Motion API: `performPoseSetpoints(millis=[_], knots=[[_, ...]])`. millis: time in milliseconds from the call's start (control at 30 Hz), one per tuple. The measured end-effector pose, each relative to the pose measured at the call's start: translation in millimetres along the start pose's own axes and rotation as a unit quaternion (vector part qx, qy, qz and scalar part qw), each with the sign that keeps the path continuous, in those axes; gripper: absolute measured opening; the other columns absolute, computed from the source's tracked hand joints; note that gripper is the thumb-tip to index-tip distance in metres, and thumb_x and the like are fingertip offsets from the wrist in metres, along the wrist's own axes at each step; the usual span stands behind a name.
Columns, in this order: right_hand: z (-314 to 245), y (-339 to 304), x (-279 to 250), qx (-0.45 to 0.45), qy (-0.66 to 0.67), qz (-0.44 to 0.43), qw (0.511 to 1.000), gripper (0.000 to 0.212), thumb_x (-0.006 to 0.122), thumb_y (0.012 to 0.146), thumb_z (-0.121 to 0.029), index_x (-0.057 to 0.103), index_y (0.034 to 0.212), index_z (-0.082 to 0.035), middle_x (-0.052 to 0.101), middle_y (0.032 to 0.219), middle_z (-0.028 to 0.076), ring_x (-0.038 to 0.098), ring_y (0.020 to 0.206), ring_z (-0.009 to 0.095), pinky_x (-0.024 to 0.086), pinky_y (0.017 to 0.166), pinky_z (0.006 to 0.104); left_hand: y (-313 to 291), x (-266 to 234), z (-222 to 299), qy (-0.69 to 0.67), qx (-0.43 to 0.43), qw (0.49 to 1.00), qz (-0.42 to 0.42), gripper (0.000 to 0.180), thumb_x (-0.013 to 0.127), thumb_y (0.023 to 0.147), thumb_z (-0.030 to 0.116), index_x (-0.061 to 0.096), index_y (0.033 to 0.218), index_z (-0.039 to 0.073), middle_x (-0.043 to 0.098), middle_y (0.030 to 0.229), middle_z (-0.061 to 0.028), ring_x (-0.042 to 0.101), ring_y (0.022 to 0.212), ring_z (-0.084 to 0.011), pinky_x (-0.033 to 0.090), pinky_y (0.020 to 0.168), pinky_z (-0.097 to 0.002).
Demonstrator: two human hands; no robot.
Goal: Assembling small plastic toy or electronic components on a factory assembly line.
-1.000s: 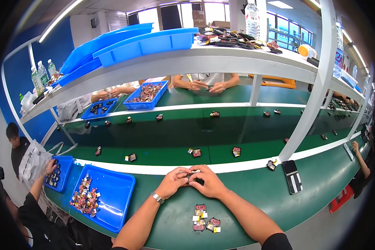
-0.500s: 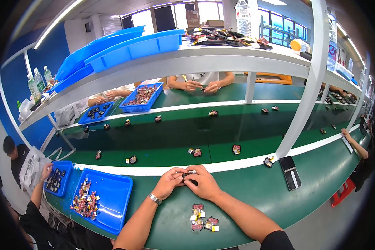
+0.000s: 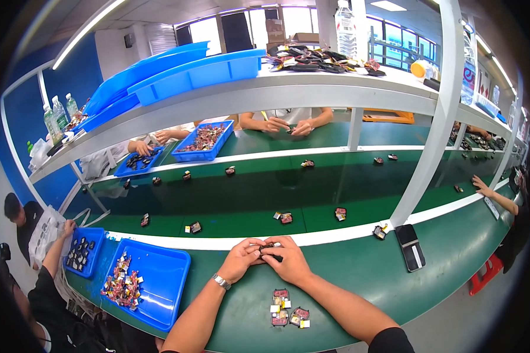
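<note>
Holding a small dark part (image 3: 270, 250) between both hands above a green tabletop (image 3: 359, 276).
The left hand (image 3: 242, 259) and right hand (image 3: 285, 260) meet, fingers curled and pinched around the part. A cluster of small parts (image 3: 286, 307) lies just below; a blue tray (image 3: 159, 282) of pieces sits left.

A single wide fisheye view, worn on the person's head, looks down and forward from close above the long green workbench (image 3: 359, 282), the bare forearms entering from its lower edge, while the white metal shelf (image 3: 312, 97) bends across its top toward the rim
</note>
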State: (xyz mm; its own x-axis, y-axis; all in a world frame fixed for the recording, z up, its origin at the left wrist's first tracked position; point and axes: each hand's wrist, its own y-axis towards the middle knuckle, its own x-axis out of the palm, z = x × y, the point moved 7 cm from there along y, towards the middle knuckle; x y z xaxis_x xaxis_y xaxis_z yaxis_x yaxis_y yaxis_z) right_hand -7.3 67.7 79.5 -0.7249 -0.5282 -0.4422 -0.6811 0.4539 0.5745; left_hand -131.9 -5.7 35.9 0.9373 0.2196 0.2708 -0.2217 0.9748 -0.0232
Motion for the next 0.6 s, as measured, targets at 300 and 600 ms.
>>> performPoseSetpoints(millis=[300,600], knots=[[-32,5,-6,-0.061,-0.034,0.032,0.997,0.020,0.073,0.075,-0.005,0.073,0.095,-0.007,0.061,0.117,0.009,0.055,0.111,0.029,0.049,0.089,0.0376,-2,-2,6,-0.060,0.044,0.997,-0.015,0.023,0.057,0.097,0.009,0.051,0.119,0.007,0.060,0.126,-0.0140,0.059,0.115,-0.0223,0.050,0.098,-0.0386],[-30,3,-8,-0.060,-0.048,0.066,0.995,0.020,0.074,0.074,-0.003,0.073,0.093,-0.008,0.061,0.114,0.008,0.056,0.108,0.028,0.049,0.087,0.0370,-2,0,6,-0.074,0.044,0.996,-0.026,0.024,0.059,0.096,0.011,0.051,0.118,0.007,0.059,0.128,-0.0145,0.059,0.116,-0.0223,0.050,0.098,-0.0385]])
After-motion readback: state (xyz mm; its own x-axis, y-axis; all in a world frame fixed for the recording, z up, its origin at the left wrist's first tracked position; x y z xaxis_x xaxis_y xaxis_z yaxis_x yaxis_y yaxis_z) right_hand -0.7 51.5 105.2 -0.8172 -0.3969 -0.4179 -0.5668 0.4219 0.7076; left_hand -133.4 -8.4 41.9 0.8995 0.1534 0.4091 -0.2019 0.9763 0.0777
